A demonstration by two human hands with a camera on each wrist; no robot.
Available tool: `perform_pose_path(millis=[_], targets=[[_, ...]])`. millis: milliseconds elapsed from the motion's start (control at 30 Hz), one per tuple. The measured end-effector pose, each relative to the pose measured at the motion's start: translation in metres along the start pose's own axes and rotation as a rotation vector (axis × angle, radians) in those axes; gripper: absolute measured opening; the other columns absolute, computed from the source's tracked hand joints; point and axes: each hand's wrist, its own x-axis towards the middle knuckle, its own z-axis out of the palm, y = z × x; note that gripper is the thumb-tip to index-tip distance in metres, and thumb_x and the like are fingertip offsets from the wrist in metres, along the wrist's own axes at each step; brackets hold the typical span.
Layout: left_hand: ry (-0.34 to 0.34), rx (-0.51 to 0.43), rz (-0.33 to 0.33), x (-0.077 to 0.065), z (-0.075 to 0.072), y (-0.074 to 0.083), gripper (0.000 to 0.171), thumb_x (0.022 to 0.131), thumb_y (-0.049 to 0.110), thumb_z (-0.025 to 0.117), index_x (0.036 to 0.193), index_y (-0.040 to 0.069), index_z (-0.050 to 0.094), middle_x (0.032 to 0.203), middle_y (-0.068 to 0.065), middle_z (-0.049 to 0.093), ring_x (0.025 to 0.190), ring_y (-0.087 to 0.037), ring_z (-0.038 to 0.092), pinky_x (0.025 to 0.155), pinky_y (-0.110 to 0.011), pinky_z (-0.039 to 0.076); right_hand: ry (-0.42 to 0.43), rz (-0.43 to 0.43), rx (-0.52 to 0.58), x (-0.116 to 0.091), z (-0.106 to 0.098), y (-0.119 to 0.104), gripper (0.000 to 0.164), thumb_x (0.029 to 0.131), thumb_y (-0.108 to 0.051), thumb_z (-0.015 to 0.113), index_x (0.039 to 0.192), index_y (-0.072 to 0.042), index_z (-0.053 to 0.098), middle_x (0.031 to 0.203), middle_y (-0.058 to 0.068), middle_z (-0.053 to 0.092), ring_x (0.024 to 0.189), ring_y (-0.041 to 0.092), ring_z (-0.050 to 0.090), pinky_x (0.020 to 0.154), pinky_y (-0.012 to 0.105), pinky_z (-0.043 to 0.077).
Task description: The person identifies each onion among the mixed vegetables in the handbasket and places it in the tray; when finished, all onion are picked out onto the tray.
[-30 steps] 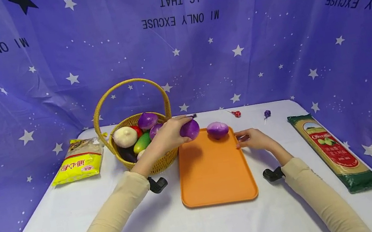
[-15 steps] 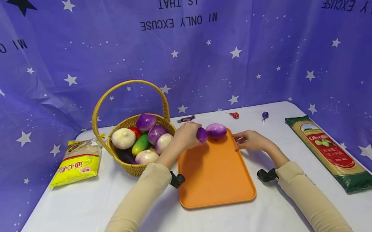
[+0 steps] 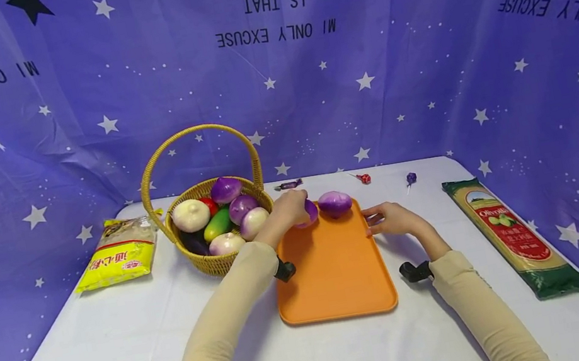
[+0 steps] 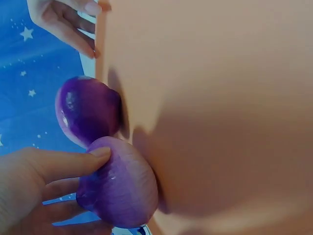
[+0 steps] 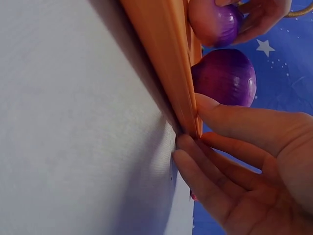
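Observation:
My left hand [image 3: 284,212] grips a purple onion [image 4: 128,188] at the far left corner of an orange tray [image 3: 334,278]. The thumb lies over the onion in the left wrist view, with the other fingers behind it. Right beside it, a second purple onion [image 3: 335,203] sits at the tray's far end. My right hand [image 3: 392,219] holds the tray's right rim near the far corner. In the right wrist view the thumb [image 5: 208,105] is on the rim and the other fingers reach its outer side.
Left of the tray stands a wicker basket [image 3: 201,262] with a tall handle, full of vegetables. A yellow food bag [image 3: 120,253] lies farther left, a green-ended pasta pack [image 3: 513,232] at right. Along the back lie a dark wrapped candy [image 3: 290,185], a red lollipop [image 3: 364,179] and a purple lollipop [image 3: 411,178].
My left hand has carried the onion away from beside the basket and lowered it onto the tray's far left corner, next to the other onion. The right hand stays at the rim.

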Motion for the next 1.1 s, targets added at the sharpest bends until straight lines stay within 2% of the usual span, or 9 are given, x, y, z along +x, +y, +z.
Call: perform_pose_path(millis=[100, 267, 367, 500, 667, 800, 933, 1100], targets=[[0.000, 0.001, -0.015, 0.002, 0.002, -0.002, 0.034, 0.080, 0.021, 0.075, 0.110, 0.007, 0.063, 0.106, -0.012, 0.065, 0.097, -0.028, 0.060, 0.079, -0.041, 0.051, -0.004, -0.011, -0.003, 0.001, 0.001, 0.000, 0.060, 0.085, -0.015, 0.074, 0.134, 0.010, 0.050, 0.120, 0.025, 0.062, 0.107, 0.034, 0.062, 0.091, 0.046, 0.050], [-0.008, 0.002, -0.014, 0.003, 0.003, -0.004, 0.053, 0.082, 0.021, 0.073, 0.132, 0.008, 0.057, 0.125, -0.013, 0.061, 0.113, -0.028, 0.057, 0.090, -0.042, 0.049, -0.001, -0.014, -0.002, 0.002, 0.003, 0.000, 0.060, 0.085, -0.015, 0.074, 0.134, 0.010, 0.050, 0.120, 0.025, 0.062, 0.106, 0.034, 0.063, 0.090, 0.046, 0.050], [-0.010, 0.001, 0.004, 0.000, 0.002, -0.004, 0.059, 0.084, 0.023, 0.072, 0.138, 0.009, 0.053, 0.132, -0.011, 0.058, 0.120, -0.028, 0.054, 0.097, -0.041, 0.046, 0.001, -0.012, 0.001, 0.002, 0.004, 0.000, 0.059, 0.085, -0.015, 0.074, 0.134, 0.009, 0.050, 0.120, 0.024, 0.062, 0.106, 0.034, 0.063, 0.090, 0.046, 0.050], [0.005, 0.009, 0.065, -0.008, -0.005, -0.003, 0.061, 0.083, 0.023, 0.074, 0.138, 0.009, 0.053, 0.134, -0.011, 0.057, 0.123, -0.028, 0.052, 0.101, -0.040, 0.043, 0.002, -0.014, -0.012, 0.000, 0.003, -0.001, 0.059, 0.085, -0.015, 0.074, 0.134, 0.009, 0.050, 0.122, 0.025, 0.061, 0.107, 0.035, 0.063, 0.092, 0.046, 0.049], [0.063, -0.024, 0.156, -0.027, -0.022, -0.005, 0.064, 0.081, 0.021, 0.077, 0.138, 0.008, 0.053, 0.137, -0.011, 0.054, 0.127, -0.029, 0.048, 0.104, -0.040, 0.040, 0.015, -0.045, -0.037, -0.002, 0.001, -0.003, 0.059, 0.084, -0.013, 0.074, 0.132, 0.012, 0.051, 0.121, 0.027, 0.060, 0.106, 0.037, 0.063, 0.093, 0.049, 0.047], [0.107, -0.092, 0.188, -0.044, -0.037, -0.018, 0.063, 0.082, 0.020, 0.077, 0.139, 0.009, 0.052, 0.140, -0.011, 0.051, 0.129, -0.029, 0.047, 0.105, -0.041, 0.039, 0.014, -0.034, -0.034, -0.002, 0.000, -0.005, 0.059, 0.084, -0.013, 0.075, 0.132, 0.012, 0.050, 0.122, 0.027, 0.060, 0.107, 0.037, 0.062, 0.094, 0.049, 0.047], [0.136, -0.149, 0.170, -0.060, -0.054, -0.039, 0.062, 0.083, 0.020, 0.076, 0.139, 0.010, 0.052, 0.143, -0.012, 0.048, 0.130, -0.029, 0.046, 0.105, -0.043, 0.039, 0.014, -0.024, -0.037, -0.002, 0.000, -0.006, 0.059, 0.084, -0.012, 0.075, 0.132, 0.012, 0.051, 0.121, 0.027, 0.060, 0.106, 0.037, 0.062, 0.094, 0.049, 0.047], [0.200, -0.129, 0.143, -0.079, -0.073, -0.075, 0.060, 0.079, 0.011, 0.074, 0.136, 0.005, 0.054, 0.139, -0.015, 0.051, 0.127, -0.031, 0.048, 0.104, -0.044, 0.040, 0.007, -0.023, -0.038, -0.002, 0.000, -0.007, 0.059, 0.084, -0.013, 0.074, 0.132, 0.012, 0.050, 0.121, 0.027, 0.060, 0.107, 0.037, 0.062, 0.094, 0.048, 0.047]])
